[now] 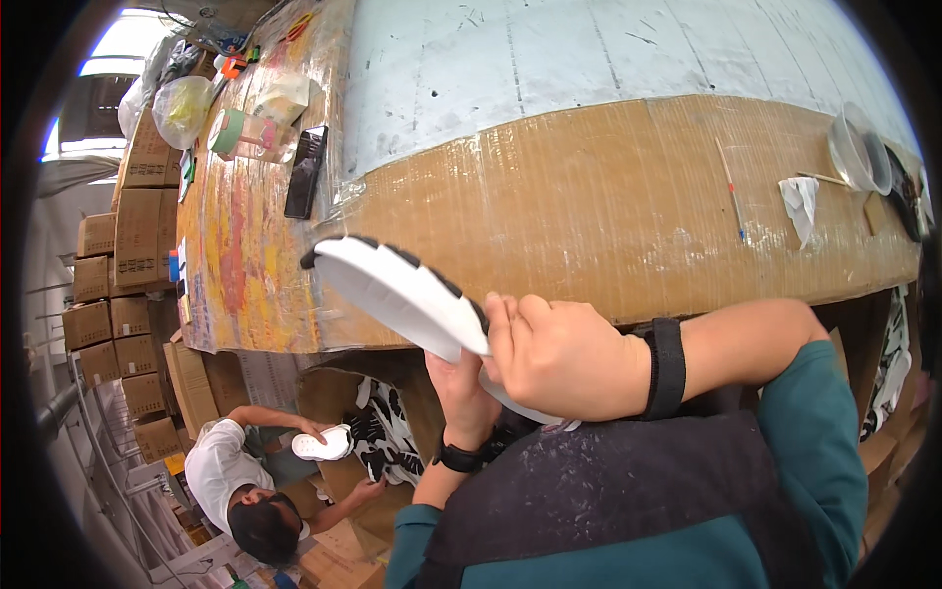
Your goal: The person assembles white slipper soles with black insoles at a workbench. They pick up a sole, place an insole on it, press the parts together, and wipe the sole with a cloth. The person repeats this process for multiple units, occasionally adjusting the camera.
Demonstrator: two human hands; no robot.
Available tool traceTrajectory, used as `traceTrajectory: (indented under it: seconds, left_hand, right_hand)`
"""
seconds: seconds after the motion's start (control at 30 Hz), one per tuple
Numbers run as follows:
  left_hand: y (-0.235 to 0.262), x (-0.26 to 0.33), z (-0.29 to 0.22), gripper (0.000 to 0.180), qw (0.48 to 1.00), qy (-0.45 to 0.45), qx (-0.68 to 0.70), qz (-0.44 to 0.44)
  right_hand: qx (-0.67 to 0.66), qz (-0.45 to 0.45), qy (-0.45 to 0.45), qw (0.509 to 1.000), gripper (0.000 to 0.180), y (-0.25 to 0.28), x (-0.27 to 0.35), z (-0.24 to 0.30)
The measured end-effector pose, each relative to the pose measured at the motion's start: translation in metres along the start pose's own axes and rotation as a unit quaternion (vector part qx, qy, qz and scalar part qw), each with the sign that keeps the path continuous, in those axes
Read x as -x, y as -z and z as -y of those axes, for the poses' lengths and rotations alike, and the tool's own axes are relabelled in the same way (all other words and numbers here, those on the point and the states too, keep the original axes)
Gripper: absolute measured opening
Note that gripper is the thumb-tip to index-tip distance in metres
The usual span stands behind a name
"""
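A white shoe sole (pixel 392 294) with black blocks along its far edge is held up in front of me, tilted, over the near edge of the table. My right hand (pixel 559 353) is closed on its near end, the fingertips bunched at the rim. Under that same end my left hand (pixel 461 398) grips from below; some of its fingers are hidden by the sole and the right hand. A lower white part shows between my hands and my apron, mostly covered, so I cannot tell whether it belongs to the same sole.
Cardboard (pixel 589 216) covers the table's near side. A phone (pixel 307 172) and a green-lidded jar (pixel 235 133) lie left; a thin brush (pixel 731 187), white tissue (pixel 803 208) and clear bowl (pixel 852 147) right. At lower left, a person (pixel 221 466) handles soles by a box.
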State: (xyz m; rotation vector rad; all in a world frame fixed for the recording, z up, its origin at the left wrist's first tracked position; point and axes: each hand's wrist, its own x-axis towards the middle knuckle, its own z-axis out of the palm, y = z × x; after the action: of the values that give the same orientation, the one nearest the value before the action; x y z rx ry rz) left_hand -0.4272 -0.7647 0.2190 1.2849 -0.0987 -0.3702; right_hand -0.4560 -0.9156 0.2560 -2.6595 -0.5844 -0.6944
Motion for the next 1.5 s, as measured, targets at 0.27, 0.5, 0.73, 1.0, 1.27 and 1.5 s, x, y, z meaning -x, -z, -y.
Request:
traceTrajectory:
  seconds: [0.27,0.5,0.73,1.0,1.27,1.5]
  left_hand:
    - [-0.018,-0.013,0.006,0.041,0.966,0.107,0.225,0.065]
    - [-0.031,-0.009,0.005,0.041,0.936,0.144,0.306,0.099]
    - [-0.024,-0.01,0.011,0.04,0.942,0.181,0.279,0.053]
    - [-0.026,-0.008,0.007,0.046,0.978,0.107,0.167,0.069]
    - [-0.011,-0.007,0.003,0.041,0.988,0.077,0.131,0.02]
    - [-0.019,-0.007,-0.024,0.066,0.988,0.035,0.106,0.106]
  right_hand:
    - [-0.28,0.005,-0.121,0.952,0.039,0.009,-0.002,-0.025]
    - [-0.495,0.009,-0.214,0.842,0.033,0.011,0.011,-0.039]
    - [-0.636,-0.013,-0.295,0.713,0.022,0.015,0.012,-0.04]
    - [-0.568,0.008,-0.265,0.78,0.019,0.017,0.014,-0.04]
    - [-0.619,0.075,-0.274,0.733,0.031,0.019,0.015,-0.04]
    - [-0.573,0.088,-0.349,0.736,0.039,0.0,0.031,-0.045]
